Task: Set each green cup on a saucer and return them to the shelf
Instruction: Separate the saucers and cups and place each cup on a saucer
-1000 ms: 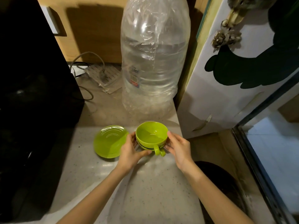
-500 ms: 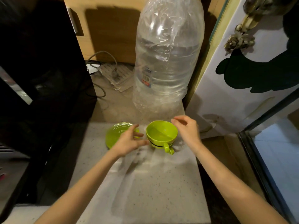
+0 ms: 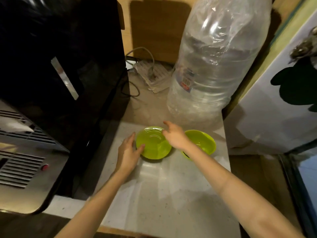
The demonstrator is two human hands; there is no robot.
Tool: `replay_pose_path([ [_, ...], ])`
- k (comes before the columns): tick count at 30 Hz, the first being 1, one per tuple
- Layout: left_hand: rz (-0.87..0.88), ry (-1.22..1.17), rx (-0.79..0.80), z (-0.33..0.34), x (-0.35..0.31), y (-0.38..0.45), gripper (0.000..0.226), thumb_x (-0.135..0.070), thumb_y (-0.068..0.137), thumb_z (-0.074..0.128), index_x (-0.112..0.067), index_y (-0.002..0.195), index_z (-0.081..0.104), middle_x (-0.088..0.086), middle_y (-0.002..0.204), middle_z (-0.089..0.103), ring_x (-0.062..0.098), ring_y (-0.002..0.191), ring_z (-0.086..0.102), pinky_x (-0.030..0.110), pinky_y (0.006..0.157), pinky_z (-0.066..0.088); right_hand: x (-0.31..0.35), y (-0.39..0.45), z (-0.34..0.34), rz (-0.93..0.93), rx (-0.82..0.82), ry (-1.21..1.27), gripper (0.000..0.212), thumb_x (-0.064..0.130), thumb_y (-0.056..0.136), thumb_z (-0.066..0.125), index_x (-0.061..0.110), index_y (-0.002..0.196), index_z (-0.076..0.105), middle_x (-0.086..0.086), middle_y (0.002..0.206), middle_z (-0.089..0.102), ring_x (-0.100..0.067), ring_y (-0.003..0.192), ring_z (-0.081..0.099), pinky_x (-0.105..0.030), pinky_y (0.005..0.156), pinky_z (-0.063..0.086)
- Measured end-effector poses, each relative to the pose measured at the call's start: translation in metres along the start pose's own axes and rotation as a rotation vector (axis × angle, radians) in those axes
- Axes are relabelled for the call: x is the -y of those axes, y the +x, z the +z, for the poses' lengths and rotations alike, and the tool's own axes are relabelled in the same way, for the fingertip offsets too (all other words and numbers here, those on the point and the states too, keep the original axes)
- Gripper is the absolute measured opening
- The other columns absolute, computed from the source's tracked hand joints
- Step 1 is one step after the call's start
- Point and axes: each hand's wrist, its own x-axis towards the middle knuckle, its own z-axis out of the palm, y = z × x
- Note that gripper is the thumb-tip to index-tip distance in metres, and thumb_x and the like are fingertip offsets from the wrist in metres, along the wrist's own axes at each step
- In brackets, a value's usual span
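Saucer: the green saucer [image 3: 153, 145] lies on the pale speckled worktop [image 3: 171, 194], between your two hands and blurred by motion.
Left hand: your left hand [image 3: 127, 152] sits at the saucer's left edge, fingers loosely together and thumb apart, thumb tip touching the near-left rim; you are not gripping it.
Right hand: your right hand [image 3: 174, 135] hangs over the saucer's right rim, fingers spread and curled, holding nothing; whether the fingertips touch the rim cannot be told.
Cup: the green cup [image 3: 200, 142] stands just right of the saucer, behind your right wrist, which hides its left side; its handle is out of sight.
Cup contents: the part of the bowl that shows holds nothing; a dark line under its near-left edge hints at something beneath, too hidden to name.
Behind: a large clear water bottle [image 3: 214, 66] wrapped in plastic stands upright at the back right, with a power strip [image 3: 152, 74] lying to its left.
Left side: a black appliance [image 3: 60, 66] stands at the worktop's left edge.
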Motion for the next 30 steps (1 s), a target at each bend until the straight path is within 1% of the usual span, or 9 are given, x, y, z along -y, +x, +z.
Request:
replay_pose_path([
  [1,-0.04,-0.021,-0.013,0.0,0.003,-0.001,0.044,-0.022,0.081,0.064,-0.006,0.121,0.055,0.011,0.114,0.062,0.026,0.106,0.058,0.027,0.091,0.043,0.004,0.002,0.0,0.018,0.032,-0.095,0.045,0.015,0.095,0.04,0.001,0.138,0.037,-0.022,0.141,0.046,-0.035,0.129,0.044,-0.033,0.101,0.037],
  [3,-0.084,-0.051,0.001,-0.001,0.007,-0.002,0.014,-0.023,0.081,0.064,-0.013,0.09,0.066,0.005,0.081,0.066,0.023,0.08,0.061,0.02,0.067,0.045,0.01,0.006,0.0,0.073,0.085,-0.231,0.042,0.015,0.095,0.039,-0.001,0.134,0.041,-0.025,0.139,0.047,-0.037,0.127,0.046,-0.033,0.096,0.041],
  [4,-0.088,-0.069,0.012,-0.001,0.008,-0.002,0.012,-0.024,0.081,0.063,-0.014,0.086,0.067,0.005,0.076,0.067,0.023,0.077,0.063,0.022,0.066,0.047,0.012,0.007,0.0,0.09,0.1,-0.27,0.04,0.014,0.094,0.039,-0.002,0.13,0.044,-0.026,0.137,0.049,-0.037,0.125,0.048,-0.032,0.093,0.042],
  [8,-0.095,-0.101,0.028,0.001,0.01,0.0,0.022,-0.023,0.082,0.062,-0.013,0.1,0.07,0.007,0.08,0.072,0.022,0.076,0.068,0.04,0.077,0.056,0.013,0.007,0.007,0.107,0.106,-0.269,0.037,0.017,0.093,0.043,-0.007,0.119,0.054,-0.027,0.129,0.056,-0.037,0.118,0.053,-0.031,0.087,0.045],
  [11,-0.095,-0.08,0.029,0.004,0.01,0.003,0.018,-0.022,0.083,0.061,-0.011,0.092,0.071,0.012,0.077,0.071,0.028,0.074,0.067,0.042,0.075,0.056,0.01,0.006,0.013,0.123,0.067,-0.205,0.035,0.018,0.091,0.045,-0.006,0.115,0.055,-0.028,0.126,0.058,-0.037,0.116,0.055,-0.032,0.086,0.046],
  [17,-0.075,-0.077,0.019,0.005,0.008,0.002,0.016,-0.017,0.084,0.058,-0.008,0.092,0.07,0.009,0.064,0.064,0.029,0.067,0.065,0.043,0.073,0.056,0.011,-0.001,0.01,0.114,0.026,-0.121,0.04,0.019,0.091,0.045,-0.002,0.125,0.049,-0.024,0.13,0.055,-0.036,0.12,0.052,-0.034,0.093,0.043],
  [23,0.0,-0.137,-0.079,-0.017,0.008,-0.012,0.026,-0.017,0.082,0.062,-0.018,0.108,0.066,0.006,0.051,0.06,0.016,0.05,0.056,0.034,0.069,0.053,0.013,-0.022,0.003,0.021,-0.048,-0.031,0.036,0.02,0.091,0.049,0.002,0.122,0.052,-0.021,0.126,0.059,-0.034,0.117,0.054,-0.034,0.091,0.043],
  [27,0.019,-0.116,-0.063,-0.035,0.011,-0.027,0.026,-0.019,0.082,0.062,-0.018,0.107,0.067,0.014,0.052,0.063,0.015,0.047,0.057,0.034,0.071,0.054,0.005,-0.05,0.007,0.001,-0.02,0.114,0.044,0.017,0.091,0.052,0.002,0.132,0.046,-0.018,0.134,0.056,-0.029,0.123,0.052,-0.033,0.1,0.039],
  [30,0.018,-0.069,-0.001,-0.044,0.021,-0.045,0.027,-0.019,0.082,0.062,-0.019,0.108,0.067,0.008,0.046,0.061,0.003,0.04,0.053,0.024,0.065,0.05,-0.002,-0.076,0.018,0.023,0.008,0.237,0.046,0.015,0.091,0.053,0.003,0.134,0.045,-0.016,0.137,0.053,-0.024,0.125,0.051,-0.022,0.095,0.038],
])
